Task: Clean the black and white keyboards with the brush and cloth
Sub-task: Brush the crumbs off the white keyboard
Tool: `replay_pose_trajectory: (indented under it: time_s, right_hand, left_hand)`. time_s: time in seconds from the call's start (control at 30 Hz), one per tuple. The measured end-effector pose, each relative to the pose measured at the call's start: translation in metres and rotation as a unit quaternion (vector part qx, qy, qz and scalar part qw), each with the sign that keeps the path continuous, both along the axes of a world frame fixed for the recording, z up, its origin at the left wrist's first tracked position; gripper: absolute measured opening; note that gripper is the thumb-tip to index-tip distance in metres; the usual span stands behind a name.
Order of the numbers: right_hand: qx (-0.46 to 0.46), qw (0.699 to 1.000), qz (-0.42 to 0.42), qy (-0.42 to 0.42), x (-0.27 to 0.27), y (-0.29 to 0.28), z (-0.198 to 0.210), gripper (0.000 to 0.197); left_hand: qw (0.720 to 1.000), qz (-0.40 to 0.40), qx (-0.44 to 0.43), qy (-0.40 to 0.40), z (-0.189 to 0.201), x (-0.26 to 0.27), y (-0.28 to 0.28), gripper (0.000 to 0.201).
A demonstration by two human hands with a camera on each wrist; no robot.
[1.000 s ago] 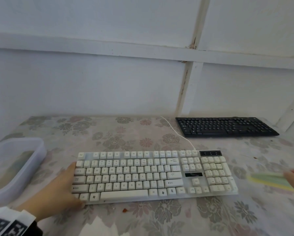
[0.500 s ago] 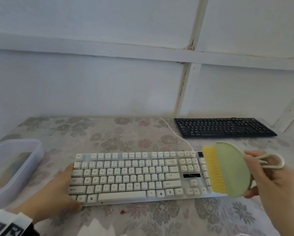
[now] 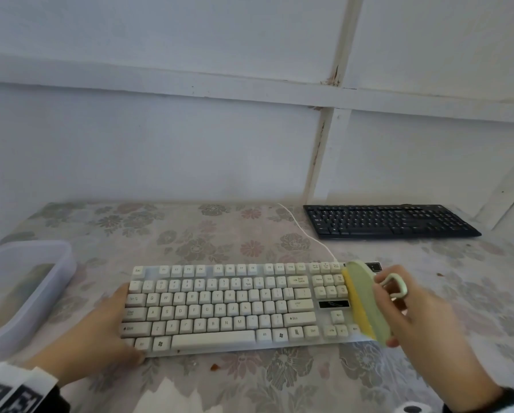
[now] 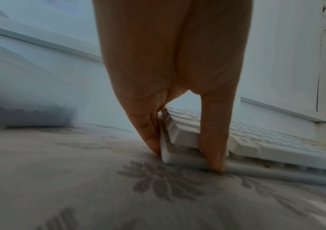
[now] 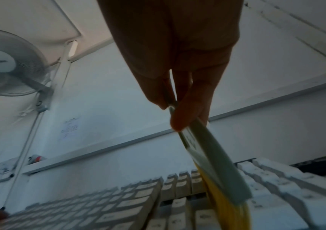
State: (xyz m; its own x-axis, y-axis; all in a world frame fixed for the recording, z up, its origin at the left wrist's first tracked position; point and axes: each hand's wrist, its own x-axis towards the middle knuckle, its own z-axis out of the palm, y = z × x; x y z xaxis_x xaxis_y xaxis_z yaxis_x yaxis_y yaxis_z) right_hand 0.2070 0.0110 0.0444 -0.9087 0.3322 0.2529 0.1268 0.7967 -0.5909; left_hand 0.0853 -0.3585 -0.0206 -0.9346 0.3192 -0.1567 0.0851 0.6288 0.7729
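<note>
The white keyboard (image 3: pixel 220 305) lies across the near middle of the flowered table. My left hand (image 3: pixel 112 323) braces its left front corner, straight fingers on the end and the thumb on the front edge; the left wrist view shows the corner between them (image 4: pixel 185 155). My right hand (image 3: pixel 389 311) grips a flat green brush (image 3: pixel 366 299) with yellow bristles. The bristles rest on the keys at the number-pad end, as the right wrist view confirms for the brush (image 5: pixel 213 163). The black keyboard (image 3: pixel 389 220) sits at the back right by the wall.
A translucent plastic tub (image 3: pixel 59 281) stands at the left edge. The white cable (image 3: pixel 306 234) runs back to the wall. A brown crumb (image 3: pixel 214 367) lies in front of the keyboard. A pale sheet or cloth (image 3: pixel 169 394) shows at the near edge.
My right hand came in from the right with the brush and lowered it, bristles down, onto the right end of the white keyboard. The left hand stayed put.
</note>
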Motion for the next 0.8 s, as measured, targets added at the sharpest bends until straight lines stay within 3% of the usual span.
replay_pose_trajectory:
  time_s: [0.1, 0.23, 0.3, 0.4, 0.53, 0.6, 0.8]
  right_hand:
    - [0.021, 0.998, 0.011, -0.062, 0.007, -0.002, 0.004, 0.013]
    - [-0.015, 0.993, 0.011, -0.12, 0.017, 0.001, 0.024, 0.013]
    - [-0.026, 0.996, 0.002, -0.086, 0.021, 0.003, 0.033, 0.019]
    - [-0.055, 0.997, -0.013, 0.045, 0.019, -0.001, 0.038, 0.024]
    - [-0.128, 0.981, 0.004, 0.147, 0.005, -0.013, 0.025, 0.013]
    - [-0.164, 0.973, 0.007, 0.164, -0.004, -0.017, 0.015, 0.006]
    - [-0.181, 0.973, 0.029, 0.143, -0.026, -0.017, -0.004, 0.01]
  left_hand:
    - [1.0, -0.004, -0.006, -0.002, 0.002, 0.001, 0.002, 0.081]
    - [1.0, -0.004, -0.014, -0.006, 0.001, 0.0, 0.001, 0.082]
    - [1.0, 0.0, -0.017, -0.004, -0.001, -0.001, -0.001, 0.086]
    - [1.0, -0.001, -0.015, -0.005, -0.001, -0.001, -0.001, 0.085]
    - [1.0, -0.007, 0.004, 0.0, 0.002, 0.001, 0.002, 0.08]
    - [1.0, -0.009, 0.004, 0.0, 0.002, 0.001, 0.001, 0.081]
    - [1.0, -0.003, 0.003, -0.007, 0.001, 0.001, 0.0, 0.083]
